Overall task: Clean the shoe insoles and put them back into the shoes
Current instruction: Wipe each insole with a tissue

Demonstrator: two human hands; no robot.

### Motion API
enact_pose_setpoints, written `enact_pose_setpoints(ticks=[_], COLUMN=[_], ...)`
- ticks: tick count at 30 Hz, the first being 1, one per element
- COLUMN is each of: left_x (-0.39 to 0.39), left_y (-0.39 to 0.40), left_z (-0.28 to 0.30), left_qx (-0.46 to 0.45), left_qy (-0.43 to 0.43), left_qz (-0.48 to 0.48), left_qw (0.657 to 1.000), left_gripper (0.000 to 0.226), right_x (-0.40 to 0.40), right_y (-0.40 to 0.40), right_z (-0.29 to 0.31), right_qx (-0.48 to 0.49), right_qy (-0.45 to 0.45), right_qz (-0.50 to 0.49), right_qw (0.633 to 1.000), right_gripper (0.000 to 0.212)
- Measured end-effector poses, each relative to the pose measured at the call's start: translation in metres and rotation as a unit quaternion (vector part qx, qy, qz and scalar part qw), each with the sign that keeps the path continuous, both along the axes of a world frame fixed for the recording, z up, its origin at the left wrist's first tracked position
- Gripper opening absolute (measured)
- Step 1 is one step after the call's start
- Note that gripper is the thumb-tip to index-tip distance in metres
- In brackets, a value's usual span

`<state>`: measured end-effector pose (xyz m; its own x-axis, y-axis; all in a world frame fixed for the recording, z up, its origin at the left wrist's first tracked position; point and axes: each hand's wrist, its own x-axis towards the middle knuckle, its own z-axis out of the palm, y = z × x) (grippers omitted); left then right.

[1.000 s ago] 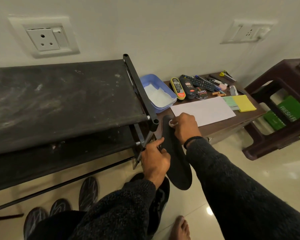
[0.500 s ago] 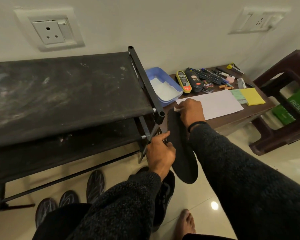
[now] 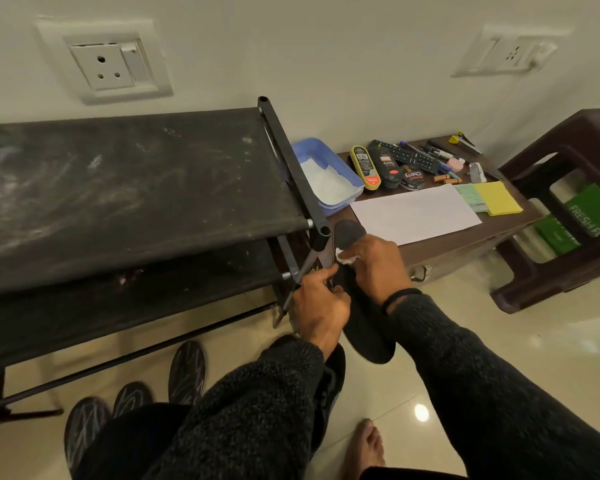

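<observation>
A black insole [image 3: 368,327] is held up in the air beside the shoe rack, toe end pointing away from me. My left hand [image 3: 321,306] grips its left edge near the middle. My right hand [image 3: 378,263] pinches a small white wipe [image 3: 345,258] and presses it on the insole's upper half. A black shoe [image 3: 331,386] stands on the floor under my left forearm, mostly hidden by the sleeve.
A black fabric shoe rack [image 3: 136,188] fills the left. A low brown table [image 3: 465,237] holds a blue tub [image 3: 326,174] of wipes, shoe polish, a remote, paper and sticky notes. Slippers [image 3: 186,372] lie under the rack. A brown stool [image 3: 568,209] stands at right.
My right hand with the wipe has slid down the insole from its toe end toward the middle. The left hand keeps its grip.
</observation>
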<state>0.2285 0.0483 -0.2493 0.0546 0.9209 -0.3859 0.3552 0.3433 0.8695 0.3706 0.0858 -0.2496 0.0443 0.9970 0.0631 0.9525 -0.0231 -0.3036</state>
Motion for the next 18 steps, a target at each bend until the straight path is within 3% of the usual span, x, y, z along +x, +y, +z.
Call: enact_pose_setpoints(ticks=[12, 18], left_x=[0.003, 0.002], left_y=[0.003, 0.004], left_z=[-0.009, -0.009], left_qx=[-0.011, -0.011], left_qy=[-0.024, -0.018], left_qz=[-0.002, 0.007], left_qw=[1.0, 1.0], left_gripper=[0.048, 0.048], right_x=[0.008, 0.003], right_y=[0.069, 0.064], right_z=[0.012, 0.005], right_qx=[-0.032, 0.021], right_qy=[-0.019, -0.018], right_qz=[-0.117, -0.112], right_qw=[0.992, 0.993], right_gripper=[0.027, 0.028])
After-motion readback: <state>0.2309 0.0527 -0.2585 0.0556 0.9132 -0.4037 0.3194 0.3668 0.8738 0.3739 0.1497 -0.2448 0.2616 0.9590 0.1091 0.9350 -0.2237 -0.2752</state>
